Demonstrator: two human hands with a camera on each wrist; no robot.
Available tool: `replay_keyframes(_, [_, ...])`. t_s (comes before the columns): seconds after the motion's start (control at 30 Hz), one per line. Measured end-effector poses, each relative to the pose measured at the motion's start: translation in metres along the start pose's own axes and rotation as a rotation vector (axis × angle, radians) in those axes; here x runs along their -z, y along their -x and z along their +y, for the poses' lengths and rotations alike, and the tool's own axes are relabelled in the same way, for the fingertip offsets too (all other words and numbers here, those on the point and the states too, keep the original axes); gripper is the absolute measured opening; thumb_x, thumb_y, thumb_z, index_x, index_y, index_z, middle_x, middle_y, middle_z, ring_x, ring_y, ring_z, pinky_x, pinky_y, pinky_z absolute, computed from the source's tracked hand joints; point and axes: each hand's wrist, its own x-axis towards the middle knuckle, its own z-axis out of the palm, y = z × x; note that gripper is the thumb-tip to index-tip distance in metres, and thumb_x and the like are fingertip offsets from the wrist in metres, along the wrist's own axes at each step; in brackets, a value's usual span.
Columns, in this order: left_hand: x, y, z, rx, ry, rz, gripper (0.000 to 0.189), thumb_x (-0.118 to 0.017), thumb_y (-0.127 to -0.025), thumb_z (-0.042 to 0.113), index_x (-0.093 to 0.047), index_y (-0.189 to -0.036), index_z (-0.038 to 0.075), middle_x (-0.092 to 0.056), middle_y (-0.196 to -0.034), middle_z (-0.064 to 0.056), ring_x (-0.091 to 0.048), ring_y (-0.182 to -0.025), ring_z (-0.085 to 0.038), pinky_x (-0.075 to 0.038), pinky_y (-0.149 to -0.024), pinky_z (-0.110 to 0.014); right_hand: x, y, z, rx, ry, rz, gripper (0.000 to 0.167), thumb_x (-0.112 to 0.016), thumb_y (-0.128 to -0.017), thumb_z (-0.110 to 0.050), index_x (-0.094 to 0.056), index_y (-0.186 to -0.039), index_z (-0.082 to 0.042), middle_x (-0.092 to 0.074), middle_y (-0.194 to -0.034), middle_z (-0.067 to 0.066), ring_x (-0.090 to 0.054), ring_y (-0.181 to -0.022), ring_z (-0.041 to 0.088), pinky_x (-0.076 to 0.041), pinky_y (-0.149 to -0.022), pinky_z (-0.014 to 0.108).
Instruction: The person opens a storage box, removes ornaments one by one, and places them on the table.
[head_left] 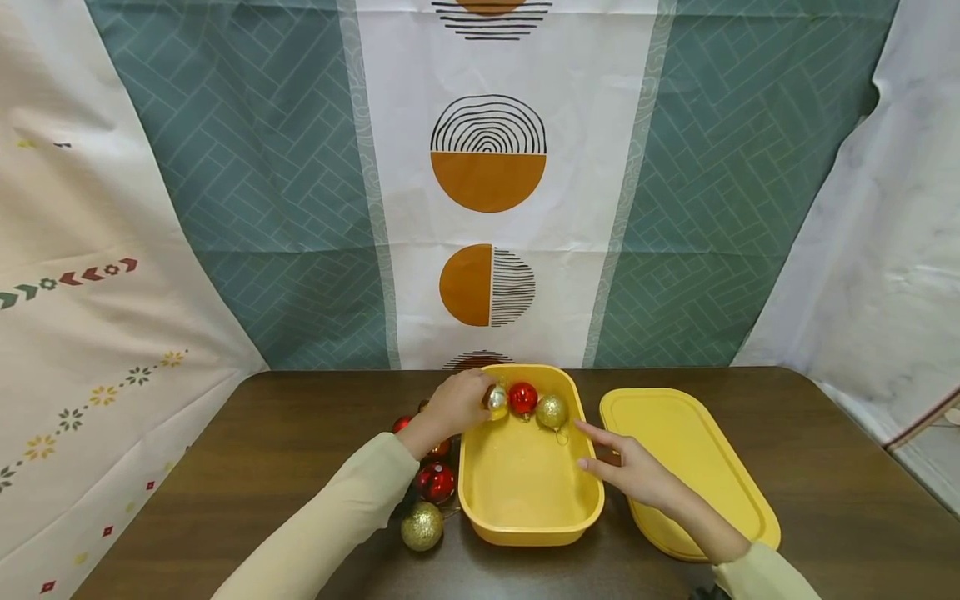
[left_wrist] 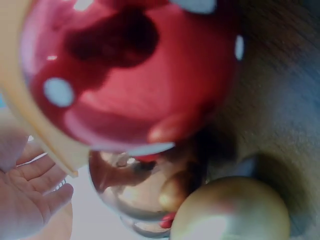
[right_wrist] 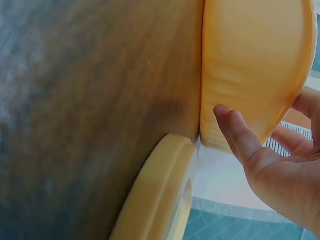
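Observation:
At the back left corner of a yellow plastic box (head_left: 532,534), my left hand (head_left: 450,404) reaches over the rim. Its fingertips and thumb pinch a shiny pale gold bauble (head_left: 498,402), partly hidden by the hand. Beside that bauble in the box lie a red bauble (head_left: 522,397) and a glittery gold bauble (head_left: 552,412). My right hand (head_left: 630,471) is at the box's right rim with its fingers loosely extended. In the right wrist view, two fingertips (right_wrist: 235,117) are close to the outer wall of the box.
Left of the box lies a cluster of baubles, among them a shiny red one (head_left: 435,482) and a glittery gold one (head_left: 422,527). A yellow lid (head_left: 686,454) lies on the dark wooden table (head_left: 255,467) right of the box, beneath my right forearm. A patterned curtain (head_left: 285,167) hangs behind.

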Motion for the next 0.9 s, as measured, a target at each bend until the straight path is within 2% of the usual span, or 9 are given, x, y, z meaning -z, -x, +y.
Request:
replay_keyframes(0.23, [0.013,0.007,-0.001,-0.004,0.092,0.06,0.048,-0.078,-0.07,0.017,-0.062,-0.112,0.001,-0.062,-0.102,-0.01,-0.058,-0.09,-0.022,-0.048,-0.081,-0.035,0.0,0.0,0.001,0.008,-0.001,-0.003,0.06,-0.057,-0.09,-0.017,-0.03,-0.136,0.011,-0.027,-0.139,0.033,-0.042,-0.116,0.046,-0.05,-0.081,0.026])
replay_keyframes(0.4, [0.024,0.019,-0.002,-0.011,0.16,0.095,0.051,-0.078,-0.07,0.022,-0.062,-0.114,0.001,-0.063,-0.106,-0.01,-0.059,-0.096,-0.025,-0.047,-0.084,-0.037,0.0,0.0,-0.001,0.013,0.018,0.006,0.059,-0.057,-0.09,-0.017,-0.031,-0.135,0.011,-0.029,-0.139,0.032,-0.042,-0.116,0.045,-0.049,-0.082,0.026])
replay_keyframes(0.6, [0.037,0.041,-0.008,-0.028,0.229,0.172,0.05,-0.079,-0.069,0.021,-0.062,-0.112,0.002,-0.064,-0.107,-0.009,-0.06,-0.091,-0.022,-0.049,-0.078,-0.035,-0.001,-0.001,-0.002,0.009,0.024,0.007,0.059,-0.057,-0.09,-0.018,-0.032,-0.135,0.011,-0.03,-0.138,0.033,-0.044,-0.115,0.044,-0.049,-0.08,0.025])
replay_keyframes(0.7, [0.044,0.054,-0.012,-0.012,0.253,0.198,0.05,-0.079,-0.069,0.021,-0.062,-0.112,0.002,-0.064,-0.106,-0.009,-0.06,-0.087,-0.02,-0.049,-0.074,-0.034,-0.002,0.0,-0.001,0.01,0.011,0.003,0.06,-0.057,-0.09,-0.019,-0.031,-0.136,0.011,-0.029,-0.138,0.033,-0.045,-0.114,0.044,-0.049,-0.079,0.023])
replay_keyframes(0.9, [0.055,0.08,-0.022,0.024,0.254,0.246,0.05,-0.08,-0.068,0.021,-0.063,-0.111,0.002,-0.064,-0.107,-0.009,-0.06,-0.098,-0.024,-0.048,-0.082,-0.038,-0.001,0.001,-0.001,0.021,0.01,-0.001,0.061,-0.057,-0.09,-0.019,-0.03,-0.136,0.012,-0.029,-0.138,0.034,-0.046,-0.112,0.044,-0.049,-0.078,0.023])
